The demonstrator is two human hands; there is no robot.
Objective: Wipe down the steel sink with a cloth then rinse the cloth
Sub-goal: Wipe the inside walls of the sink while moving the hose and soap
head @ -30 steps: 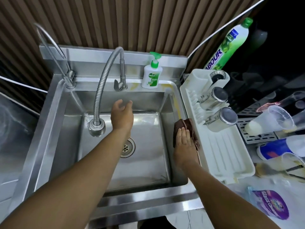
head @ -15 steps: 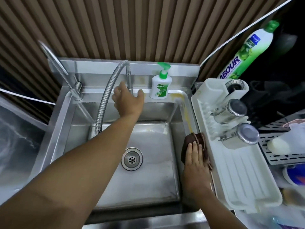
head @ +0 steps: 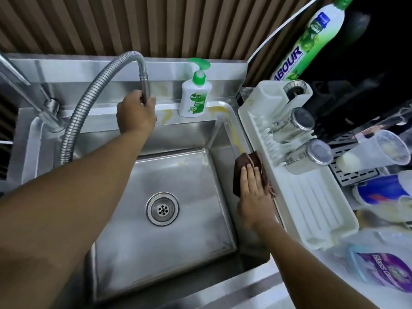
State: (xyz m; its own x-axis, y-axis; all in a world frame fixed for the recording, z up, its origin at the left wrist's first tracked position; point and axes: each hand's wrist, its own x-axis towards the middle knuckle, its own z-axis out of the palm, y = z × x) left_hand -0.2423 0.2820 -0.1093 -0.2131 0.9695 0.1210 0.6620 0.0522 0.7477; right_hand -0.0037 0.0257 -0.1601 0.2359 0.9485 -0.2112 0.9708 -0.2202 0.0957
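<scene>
My right hand lies flat, pressing the brown cloth beneath it onto the rim of the sink. My left hand grips the tap stem. I should press evenly, stroking forward over the yellow stains beyond my fingertips.

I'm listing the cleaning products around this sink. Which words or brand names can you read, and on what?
"Dettol": on the pump soap bottle; its smaller print is too small to read.
"ABOUR": on the green-and-white bottle; the start of the word is hidden.
"Glass": on the purple pouch; the rest is blurred.
</scene>
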